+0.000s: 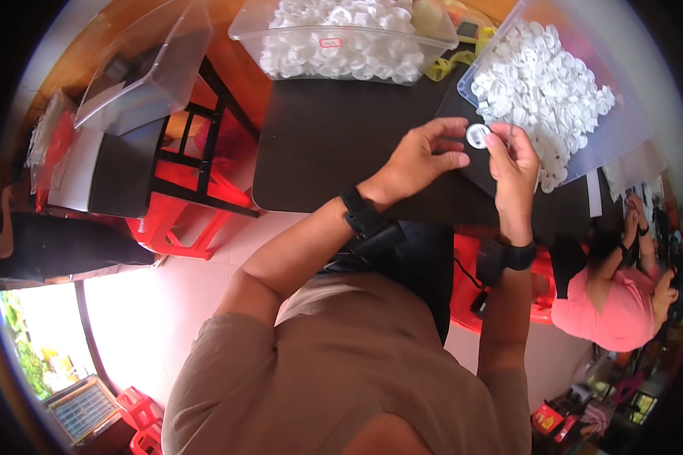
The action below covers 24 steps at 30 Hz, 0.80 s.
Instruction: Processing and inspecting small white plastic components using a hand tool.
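A small round white plastic piece with a raised rim is held up over the dark table. My right hand pinches its right edge between thumb and fingers. A thin greyish sliver shows by the right fingers; I cannot make out what it is. On the piece's other side is my left hand, its thumb and fingers apart, just left of the piece and holding nothing. Beyond my right hand, a clear bin holds a heap of similar white pieces.
At the table's far side stands a clear tub full of white pieces. A yellow strap lies between the containers. Left are a clear bin and red stools. A person in pink sits at the right.
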Motion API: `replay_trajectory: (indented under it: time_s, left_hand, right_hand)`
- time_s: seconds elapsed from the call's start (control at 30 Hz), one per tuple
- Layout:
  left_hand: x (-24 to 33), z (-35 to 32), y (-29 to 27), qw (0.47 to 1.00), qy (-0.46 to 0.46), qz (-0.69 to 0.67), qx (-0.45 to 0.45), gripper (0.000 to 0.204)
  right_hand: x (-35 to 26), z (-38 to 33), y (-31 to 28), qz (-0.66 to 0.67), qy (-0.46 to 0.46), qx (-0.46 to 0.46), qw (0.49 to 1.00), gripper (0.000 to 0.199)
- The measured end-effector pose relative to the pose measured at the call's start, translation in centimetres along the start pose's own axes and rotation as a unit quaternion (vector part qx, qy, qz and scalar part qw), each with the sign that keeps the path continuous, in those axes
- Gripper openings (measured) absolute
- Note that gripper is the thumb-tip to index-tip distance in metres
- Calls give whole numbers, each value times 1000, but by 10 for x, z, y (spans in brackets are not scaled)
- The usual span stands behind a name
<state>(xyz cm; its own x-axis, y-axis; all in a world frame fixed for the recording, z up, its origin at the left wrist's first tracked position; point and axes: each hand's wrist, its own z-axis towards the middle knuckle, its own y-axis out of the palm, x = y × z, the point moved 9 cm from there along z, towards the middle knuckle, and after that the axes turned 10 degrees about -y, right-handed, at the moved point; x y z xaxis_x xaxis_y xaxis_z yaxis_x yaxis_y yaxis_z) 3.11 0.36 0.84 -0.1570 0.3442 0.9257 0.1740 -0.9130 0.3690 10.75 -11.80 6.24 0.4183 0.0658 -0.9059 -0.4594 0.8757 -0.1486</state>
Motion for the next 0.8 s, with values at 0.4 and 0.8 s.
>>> replay_trajectory:
  time_s: [0.4, 0.8]
  left_hand:
    - [13, -1, -9, 994, -46, -96, -41, 31]
    - [0, -11, -5, 973, -106, -201, -48, 30]
  right_hand:
    - [-11, -2, 25, -17, 17, -85, 996, 10]
    - [-13, -8, 27, -27, -12, -69, 997, 7]
